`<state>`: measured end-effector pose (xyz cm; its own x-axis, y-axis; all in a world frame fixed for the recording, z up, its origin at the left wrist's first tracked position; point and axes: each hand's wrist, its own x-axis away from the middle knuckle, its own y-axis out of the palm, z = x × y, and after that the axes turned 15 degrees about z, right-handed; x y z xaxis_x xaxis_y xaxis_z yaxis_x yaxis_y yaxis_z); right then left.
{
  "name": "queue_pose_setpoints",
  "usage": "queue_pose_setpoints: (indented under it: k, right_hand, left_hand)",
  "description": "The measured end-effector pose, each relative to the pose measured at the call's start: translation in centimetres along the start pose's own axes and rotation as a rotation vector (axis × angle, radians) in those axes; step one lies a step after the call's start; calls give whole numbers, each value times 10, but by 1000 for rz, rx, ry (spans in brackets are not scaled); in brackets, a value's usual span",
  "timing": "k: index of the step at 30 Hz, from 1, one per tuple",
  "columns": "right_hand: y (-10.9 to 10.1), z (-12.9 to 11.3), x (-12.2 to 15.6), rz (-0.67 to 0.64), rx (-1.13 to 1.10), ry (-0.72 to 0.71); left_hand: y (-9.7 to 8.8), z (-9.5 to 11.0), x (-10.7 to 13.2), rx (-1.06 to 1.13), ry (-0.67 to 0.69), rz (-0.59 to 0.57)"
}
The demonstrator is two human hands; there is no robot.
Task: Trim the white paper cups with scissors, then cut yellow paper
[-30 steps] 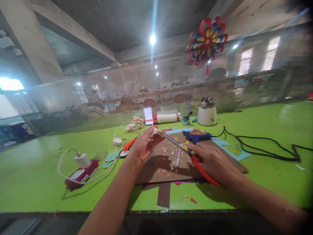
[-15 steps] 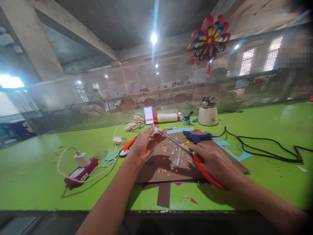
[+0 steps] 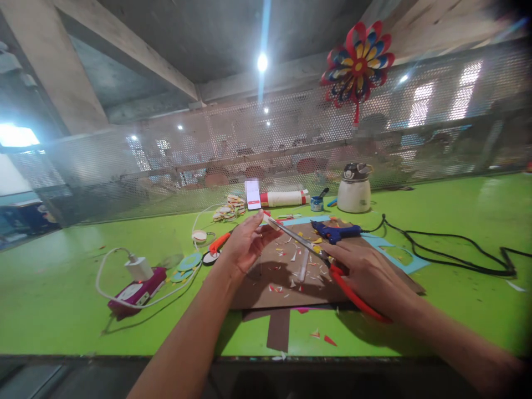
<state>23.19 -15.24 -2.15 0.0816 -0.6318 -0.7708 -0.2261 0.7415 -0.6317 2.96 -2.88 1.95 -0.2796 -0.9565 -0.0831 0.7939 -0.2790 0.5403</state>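
Left hand [image 3: 248, 244]: centre of frame; grip closed, thumb and fingers pinching a small piece of white and red material [image 3: 266, 219].
Small piece: just above frame centre, raised over the counter [image 3: 50, 316]; its exact shape is too small to determine.
Right hand [image 3: 366, 271]: right of centre; grip closed around the red handles of the scissors [image 3: 346, 291].
Scissors blades: slanting up and left to the small piece; whether they bite into it cannot be told.
Blue jar [image 3: 316, 205]: upper middle, right of centre, upright; a dark implement [image 3: 323, 193] projects from its mouth, leaning right. Other contents not discernible.
White bottle [image 3: 353, 197]: right of the blue jar, upright, black lid on; contents hidden by opaque walls.
White tube [image 3: 285, 198]: left of the blue jar, lying on its side, red bands at both ends; interior not visible.
Brown board [image 3: 266, 297]: lower middle, beneath the hands; bears paper scraps [image 3: 275, 288] and a clear stick [image 3: 304, 266].
Glue gun [image 3: 337, 233]: blue, on the upper right of the brown board, black cable running right.
Phone [image 3: 253, 200]: upper middle, propped upright, screen lit.
Power strip [image 3: 129, 295]: purple, lower left, white charger [image 3: 139, 269] plugged in.
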Motion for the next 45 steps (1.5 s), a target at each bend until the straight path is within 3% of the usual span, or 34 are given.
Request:
queue_pose_setpoints:
  k: [17, 36, 45]
  right_hand:
    - [-1, 0, -1, 39, 44, -43]
    - [-1, -1, 0, 10, 91, -32]
    - [1, -1, -1, -42, 167, -24]
  left_hand:
    - [1, 0, 0, -26, -28, 30]
    - [2, 3, 2, -91, 59, 43]
    - [3, 1, 0, -167, 171, 162]
